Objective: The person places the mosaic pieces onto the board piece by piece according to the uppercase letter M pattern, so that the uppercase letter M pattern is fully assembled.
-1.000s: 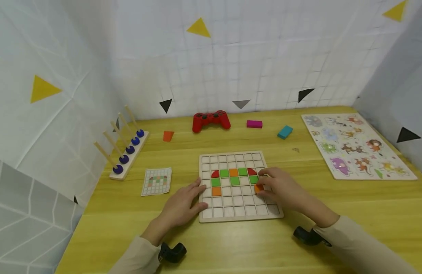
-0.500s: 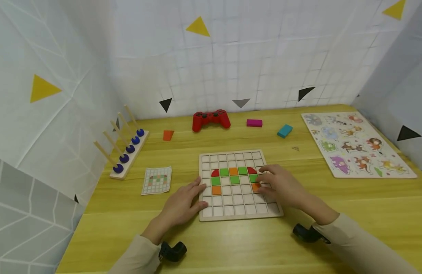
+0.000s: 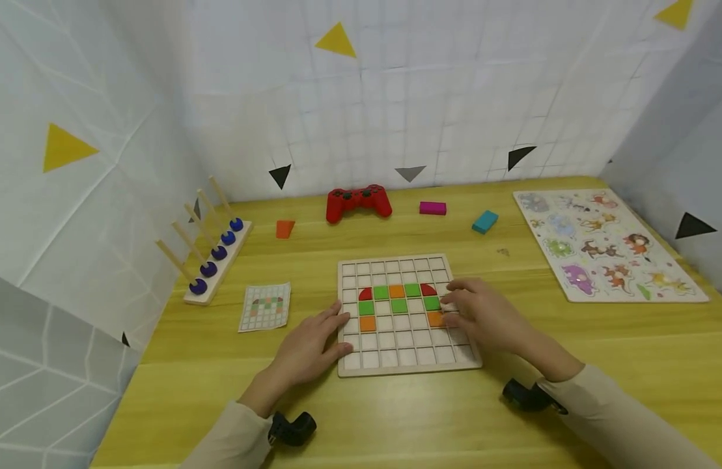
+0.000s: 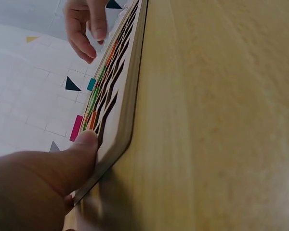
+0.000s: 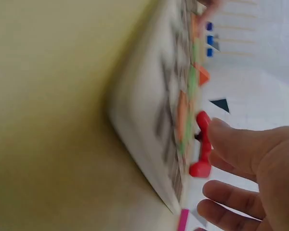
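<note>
A wooden grid board lies on the table and holds red, green and orange tiles in its upper rows. My left hand rests flat on the board's left edge, the thumb pressing on the rim. My right hand hovers over the board's right side with loose fingers. Its fingertips are beside an orange tile that lies in a grid cell. In the right wrist view the fingers are spread and hold nothing above the board.
A pattern card lies left of the board, and a peg rack with blue beads stands further left. Behind are a red controller, an orange block, a magenta block and a teal block. An animal puzzle lies at right.
My right hand pinched the orange tile a second ago. The tile now lies in its cell and the fingers have let go. The left hand has stayed put.
</note>
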Demonstrator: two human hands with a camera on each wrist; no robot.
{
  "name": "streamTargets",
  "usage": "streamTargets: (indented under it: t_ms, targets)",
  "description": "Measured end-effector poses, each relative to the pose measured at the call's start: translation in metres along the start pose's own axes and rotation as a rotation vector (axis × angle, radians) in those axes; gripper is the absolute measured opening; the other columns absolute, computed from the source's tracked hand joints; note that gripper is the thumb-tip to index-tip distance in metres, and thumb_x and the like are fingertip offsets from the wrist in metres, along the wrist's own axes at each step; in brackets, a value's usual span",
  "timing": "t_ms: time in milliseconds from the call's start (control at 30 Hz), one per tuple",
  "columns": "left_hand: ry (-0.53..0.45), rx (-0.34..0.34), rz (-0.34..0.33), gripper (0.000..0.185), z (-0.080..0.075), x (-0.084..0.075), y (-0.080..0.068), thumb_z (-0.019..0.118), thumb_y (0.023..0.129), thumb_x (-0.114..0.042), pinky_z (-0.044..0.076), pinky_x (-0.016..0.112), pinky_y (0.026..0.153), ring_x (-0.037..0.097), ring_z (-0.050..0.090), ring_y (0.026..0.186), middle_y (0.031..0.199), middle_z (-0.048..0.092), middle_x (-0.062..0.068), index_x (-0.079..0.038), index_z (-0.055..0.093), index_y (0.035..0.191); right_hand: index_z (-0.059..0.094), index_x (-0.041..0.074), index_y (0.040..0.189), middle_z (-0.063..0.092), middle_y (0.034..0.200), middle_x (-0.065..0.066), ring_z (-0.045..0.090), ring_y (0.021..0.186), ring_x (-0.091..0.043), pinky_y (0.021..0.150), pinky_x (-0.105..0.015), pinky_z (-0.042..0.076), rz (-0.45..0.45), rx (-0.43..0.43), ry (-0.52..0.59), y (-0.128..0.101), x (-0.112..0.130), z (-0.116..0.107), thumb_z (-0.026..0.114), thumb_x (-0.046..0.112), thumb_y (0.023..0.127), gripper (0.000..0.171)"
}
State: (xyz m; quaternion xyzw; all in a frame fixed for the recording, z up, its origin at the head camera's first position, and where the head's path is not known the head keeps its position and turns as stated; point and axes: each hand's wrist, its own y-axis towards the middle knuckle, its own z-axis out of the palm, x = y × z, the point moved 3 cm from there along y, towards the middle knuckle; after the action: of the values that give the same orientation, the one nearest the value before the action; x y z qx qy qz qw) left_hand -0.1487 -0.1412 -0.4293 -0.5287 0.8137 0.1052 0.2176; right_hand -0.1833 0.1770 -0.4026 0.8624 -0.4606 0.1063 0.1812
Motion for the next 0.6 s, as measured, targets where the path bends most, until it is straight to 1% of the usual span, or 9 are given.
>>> streamTargets:
  t_ms: [100, 200, 267, 333, 367, 400, 467, 600]
  targets:
    - [-0.005, -0.003, -0.006, 0.057, 0.001, 0.001, -0.001, 0.060, 0.096, -0.043, 0.041, 0.052, 0.110, 0.035, 0.044, 0.140, 0.161, 0.034, 0.006, -0.016, 0.049, 0.145, 0.071, 0.004, 0.110, 0.063, 0.122, -0.020, 0.059, 0.113, -0.039, 0.092, -0.056, 0.052, 0.098, -0.070, 0.067, 0.001, -0.009, -0.008, 0.072, 0.020, 0.090, 0.026]
    - [-0.008, -0.009, -0.006, 0.057, 0.002, 0.003, -0.002, 0.060, 0.096, -0.044, 0.041, 0.052, 0.110, 0.035, 0.045, 0.140, 0.161, 0.034, 0.005, -0.017, 0.050, 0.145, 0.067, -0.001, 0.117, 0.063, 0.119, -0.022, 0.061, 0.108, -0.038, 0.089, -0.055, 0.053, 0.236, -0.148, 0.189, -0.002, -0.021, -0.015, 0.065, 0.021, 0.096, 0.031]
    - [-0.005, -0.010, -0.007, 0.058, 0.002, 0.003, -0.002, 0.060, 0.096, -0.045, 0.041, 0.051, 0.111, 0.034, 0.044, 0.140, 0.161, 0.034, 0.005, -0.017, 0.050, 0.145, 0.063, -0.001, 0.125, 0.064, 0.120, -0.022, 0.061, 0.108, -0.037, 0.089, -0.054, 0.053, 0.340, -0.178, 0.273, -0.005, -0.030, -0.017, 0.059, 0.026, 0.100, 0.037]
    - [-0.008, -0.012, -0.003, 0.058, 0.003, 0.003, -0.002, 0.060, 0.096, -0.045, 0.041, 0.052, 0.111, 0.034, 0.044, 0.140, 0.160, 0.035, 0.005, -0.017, 0.050, 0.145, 0.058, -0.001, 0.132, 0.063, 0.122, -0.024, 0.061, 0.109, -0.039, 0.090, -0.055, 0.052, 0.425, -0.180, 0.319, -0.009, -0.038, -0.018, 0.053, 0.032, 0.102, 0.045]
    - [-0.012, -0.013, -0.001, 0.058, 0.004, 0.003, -0.002, 0.060, 0.096, -0.045, 0.041, 0.052, 0.110, 0.035, 0.044, 0.140, 0.160, 0.035, 0.005, -0.016, 0.050, 0.145, 0.054, -0.001, 0.136, 0.061, 0.125, -0.025, 0.060, 0.111, -0.040, 0.092, -0.056, 0.051, 0.453, -0.175, 0.332, -0.011, -0.041, -0.019, 0.051, 0.034, 0.103, 0.049]
    - [-0.017, -0.010, -0.002, 0.058, 0.005, 0.003, -0.002, 0.060, 0.096, -0.045, 0.040, 0.052, 0.111, 0.035, 0.044, 0.140, 0.160, 0.034, 0.005, -0.017, 0.050, 0.145, 0.050, -0.002, 0.139, 0.059, 0.128, -0.027, 0.059, 0.113, -0.043, 0.092, -0.057, 0.050, 0.471, -0.169, 0.333, -0.013, -0.044, -0.019, 0.049, 0.037, 0.103, 0.053]
    - [-0.023, -0.009, 0.002, 0.058, 0.006, 0.002, -0.002, 0.060, 0.096, -0.044, 0.040, 0.053, 0.111, 0.035, 0.044, 0.140, 0.160, 0.035, 0.006, -0.016, 0.050, 0.145, 0.041, -0.004, 0.145, 0.050, 0.135, -0.033, 0.054, 0.118, -0.050, 0.094, -0.062, 0.047, 0.478, -0.158, 0.325, -0.015, -0.047, -0.020, 0.047, 0.039, 0.104, 0.060]
    - [-0.052, -0.005, 0.000, 0.059, 0.009, -0.002, -0.002, 0.061, 0.096, -0.043, 0.038, 0.054, 0.113, 0.036, 0.042, 0.142, 0.160, 0.035, 0.008, -0.014, 0.049, 0.146, 0.026, -0.007, 0.151, 0.032, 0.144, -0.042, 0.035, 0.127, -0.060, 0.096, -0.072, 0.037, 0.458, -0.173, 0.256, -0.018, -0.049, -0.020, 0.046, 0.037, 0.105, 0.067]
